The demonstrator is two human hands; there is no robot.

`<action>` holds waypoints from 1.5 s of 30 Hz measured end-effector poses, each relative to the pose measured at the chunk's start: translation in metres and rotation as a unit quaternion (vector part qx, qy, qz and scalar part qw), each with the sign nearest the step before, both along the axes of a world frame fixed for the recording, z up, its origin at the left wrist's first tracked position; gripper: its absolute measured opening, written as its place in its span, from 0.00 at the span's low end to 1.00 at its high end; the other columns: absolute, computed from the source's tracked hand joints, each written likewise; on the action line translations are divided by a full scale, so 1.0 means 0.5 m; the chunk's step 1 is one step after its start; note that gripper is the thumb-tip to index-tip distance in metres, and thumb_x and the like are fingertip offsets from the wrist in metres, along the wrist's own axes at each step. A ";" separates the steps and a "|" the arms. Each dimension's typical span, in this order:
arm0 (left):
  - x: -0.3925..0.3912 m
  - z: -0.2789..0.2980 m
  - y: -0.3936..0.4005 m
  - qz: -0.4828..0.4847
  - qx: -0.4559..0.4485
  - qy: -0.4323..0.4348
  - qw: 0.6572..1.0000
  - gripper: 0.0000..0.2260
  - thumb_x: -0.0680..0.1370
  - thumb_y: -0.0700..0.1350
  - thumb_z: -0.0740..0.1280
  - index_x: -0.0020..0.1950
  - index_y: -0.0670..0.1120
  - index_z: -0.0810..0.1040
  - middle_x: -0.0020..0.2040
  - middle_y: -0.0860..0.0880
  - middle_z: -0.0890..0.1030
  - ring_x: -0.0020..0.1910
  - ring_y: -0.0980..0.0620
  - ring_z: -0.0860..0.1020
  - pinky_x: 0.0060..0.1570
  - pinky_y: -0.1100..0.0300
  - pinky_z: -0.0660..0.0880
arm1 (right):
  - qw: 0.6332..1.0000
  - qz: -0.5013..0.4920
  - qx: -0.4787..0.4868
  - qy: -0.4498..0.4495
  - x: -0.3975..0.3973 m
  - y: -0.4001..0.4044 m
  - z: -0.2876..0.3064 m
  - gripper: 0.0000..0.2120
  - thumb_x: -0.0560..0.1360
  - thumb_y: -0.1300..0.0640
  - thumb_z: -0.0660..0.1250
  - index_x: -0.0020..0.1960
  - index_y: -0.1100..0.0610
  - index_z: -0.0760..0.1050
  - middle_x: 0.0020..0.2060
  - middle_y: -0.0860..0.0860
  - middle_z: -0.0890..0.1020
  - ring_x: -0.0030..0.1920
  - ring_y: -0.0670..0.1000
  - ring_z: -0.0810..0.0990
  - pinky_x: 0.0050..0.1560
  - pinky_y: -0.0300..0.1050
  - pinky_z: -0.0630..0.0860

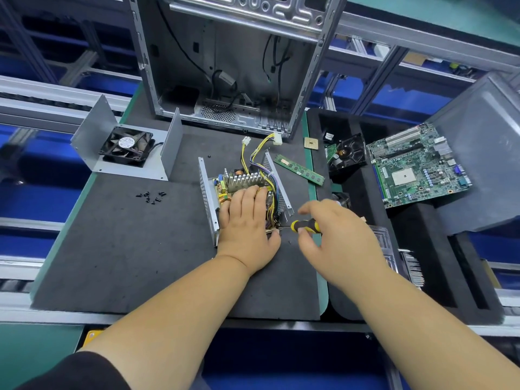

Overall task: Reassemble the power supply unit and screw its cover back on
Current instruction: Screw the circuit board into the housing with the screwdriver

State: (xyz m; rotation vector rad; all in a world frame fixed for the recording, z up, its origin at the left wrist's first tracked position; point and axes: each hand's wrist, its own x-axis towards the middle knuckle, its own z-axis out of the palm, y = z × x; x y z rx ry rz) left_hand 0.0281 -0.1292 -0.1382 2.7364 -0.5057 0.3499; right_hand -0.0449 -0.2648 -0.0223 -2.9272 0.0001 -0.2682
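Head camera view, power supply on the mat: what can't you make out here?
Head view only:
- Screwdriver tip: the left hand covers where it meets the power supply.
- Board under the left hand: hidden.
- Fan label: too small to read.
- Loose screws: too small to count.
- Right hand: its back hides the finger grip on the handle.

bright even light, edges warped, blurred

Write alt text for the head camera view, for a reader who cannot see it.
A person's left hand presses flat on the open power supply unit while the right hand holds a yellow-and-black screwdriver at its near corner. Its cover with a fan and loose black screws lie to the left on the dark mat.
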 end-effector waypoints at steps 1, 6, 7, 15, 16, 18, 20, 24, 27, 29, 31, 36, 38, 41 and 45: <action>0.000 0.000 0.001 0.000 0.000 -0.001 1.000 0.39 0.66 0.59 0.70 0.73 0.43 0.68 0.70 0.45 0.71 0.68 0.44 0.63 0.67 0.46 0.57 | 1.000 0.013 0.012 0.013 0.002 -0.003 0.001 0.10 0.74 0.54 0.68 0.54 0.53 0.76 0.42 0.49 0.78 0.41 0.55 0.77 0.37 0.47 0.71; -0.001 0.008 0.002 -0.009 -0.001 0.022 1.000 0.40 0.66 0.59 0.70 0.74 0.44 0.67 0.71 0.45 0.70 0.69 0.44 0.63 0.68 0.46 0.57 | 0.996 -0.027 0.082 0.024 0.011 -0.020 0.005 0.04 0.74 0.53 0.69 0.48 0.48 0.75 0.35 0.41 0.73 0.37 0.42 0.72 0.35 0.41 0.64; -0.003 0.011 0.004 -0.013 -0.006 0.027 1.000 0.40 0.67 0.59 0.70 0.75 0.44 0.66 0.72 0.46 0.69 0.70 0.44 0.62 0.69 0.47 0.56 | 0.993 -0.039 0.104 0.023 0.007 -0.023 0.006 0.04 0.73 0.53 0.69 0.47 0.46 0.75 0.34 0.41 0.74 0.38 0.41 0.72 0.34 0.37 0.64; -0.040 0.043 0.047 -0.105 -0.220 -0.011 0.970 0.31 0.70 0.44 0.69 0.73 0.40 0.67 0.73 0.43 0.66 0.74 0.42 0.62 0.74 0.46 0.57 | 0.943 -0.111 0.311 -0.028 -0.044 -0.052 0.004 0.06 0.72 0.56 0.71 0.44 0.45 0.77 0.32 0.47 0.77 0.27 0.44 0.70 0.27 0.37 0.67; -0.047 0.053 0.048 -0.106 -0.251 0.009 0.962 0.27 0.72 0.42 0.68 0.71 0.42 0.69 0.70 0.45 0.69 0.71 0.45 0.65 0.73 0.51 0.59 | 0.930 -0.120 0.346 -0.041 -0.051 -0.056 0.004 0.06 0.72 0.57 0.71 0.43 0.46 0.77 0.30 0.47 0.77 0.26 0.43 0.69 0.27 0.36 0.67; -0.056 0.075 0.048 -0.093 -0.320 0.100 0.937 0.17 0.76 0.42 0.64 0.64 0.50 0.74 0.61 0.52 0.76 0.62 0.56 0.72 0.63 0.64 0.67 | 0.896 -0.143 0.415 -0.064 -0.063 -0.065 0.009 0.03 0.71 0.56 0.71 0.43 0.48 0.78 0.30 0.48 0.77 0.28 0.43 0.71 0.29 0.34 0.69; -0.057 0.098 0.040 -0.061 -0.394 0.231 0.887 0.10 0.80 0.42 0.62 0.54 0.56 0.78 0.51 0.56 0.80 0.51 0.62 0.76 0.49 0.73 0.70 | 0.857 -0.167 0.483 -0.070 -0.069 -0.074 0.014 0.04 0.68 0.53 0.69 0.43 0.49 0.79 0.31 0.49 0.80 0.31 0.45 0.76 0.33 0.38 0.73; -0.055 0.133 0.022 -0.019 -0.505 0.381 0.774 0.11 0.82 0.40 0.60 0.48 0.50 0.81 0.39 0.54 0.84 0.40 0.56 0.80 0.42 0.66 0.73 | 0.816 -0.168 0.549 -0.074 -0.074 -0.085 0.020 0.04 0.68 0.53 0.69 0.42 0.51 0.80 0.33 0.53 0.83 0.32 0.47 0.78 0.32 0.36 0.73; -0.065 0.152 0.014 -0.014 -0.559 0.429 0.710 0.11 0.82 0.40 0.60 0.47 0.47 0.81 0.38 0.51 0.84 0.37 0.56 0.80 0.39 0.65 0.74 | 0.813 -0.160 0.555 -0.077 -0.085 -0.088 0.020 0.06 0.66 0.51 0.69 0.42 0.52 0.80 0.32 0.51 0.82 0.31 0.46 0.77 0.31 0.34 0.73; -0.071 0.159 0.011 -0.004 -0.577 0.445 0.685 0.11 0.82 0.39 0.59 0.48 0.46 0.81 0.37 0.50 0.84 0.36 0.56 0.80 0.37 0.66 0.74 | 0.808 -0.160 0.562 -0.078 -0.093 -0.092 0.019 0.08 0.66 0.51 0.69 0.42 0.52 0.80 0.32 0.50 0.82 0.32 0.45 0.78 0.31 0.35 0.73; -0.077 0.167 0.009 0.009 -0.586 0.456 0.669 0.11 0.82 0.39 0.58 0.48 0.44 0.80 0.36 0.50 0.83 0.35 0.56 0.79 0.36 0.66 0.74 | 0.803 -0.164 0.568 -0.079 -0.100 -0.094 0.019 0.09 0.64 0.49 0.69 0.42 0.52 0.80 0.35 0.50 0.83 0.33 0.46 0.79 0.32 0.35 0.73; -0.091 0.175 -0.002 0.027 -0.575 0.475 0.666 0.07 0.82 0.40 0.62 0.47 0.44 0.78 0.35 0.50 0.82 0.33 0.56 0.77 0.37 0.65 0.71 | 0.803 -0.176 0.563 -0.080 -0.115 -0.100 0.022 0.08 0.66 0.50 0.70 0.42 0.51 0.81 0.36 0.48 0.84 0.36 0.45 0.80 0.37 0.43 0.74; -0.097 0.174 -0.005 0.019 -0.570 0.478 0.668 0.07 0.82 0.40 0.61 0.47 0.44 0.78 0.35 0.51 0.81 0.33 0.57 0.77 0.37 0.64 0.71 | 0.805 -0.173 0.561 -0.079 -0.121 -0.101 0.024 0.05 0.67 0.52 0.69 0.42 0.51 0.80 0.33 0.49 0.83 0.38 0.44 0.80 0.38 0.45 0.74; -0.102 0.170 -0.006 0.005 -0.561 0.482 0.673 0.07 0.82 0.39 0.61 0.46 0.44 0.78 0.34 0.52 0.81 0.32 0.58 0.76 0.37 0.65 0.71 | 0.809 -0.162 0.559 -0.080 -0.129 -0.102 0.029 0.02 0.69 0.55 0.69 0.42 0.51 0.80 0.30 0.49 0.81 0.38 0.44 0.80 0.41 0.47 0.74; -0.105 0.165 -0.004 0.016 -0.556 0.498 0.665 0.07 0.81 0.38 0.62 0.45 0.44 0.78 0.32 0.52 0.80 0.31 0.57 0.75 0.35 0.65 0.71 | 0.841 -0.125 0.522 -0.063 -0.142 -0.112 0.032 0.07 0.74 0.60 0.70 0.45 0.48 0.78 0.34 0.42 0.79 0.36 0.46 0.76 0.41 0.40 0.75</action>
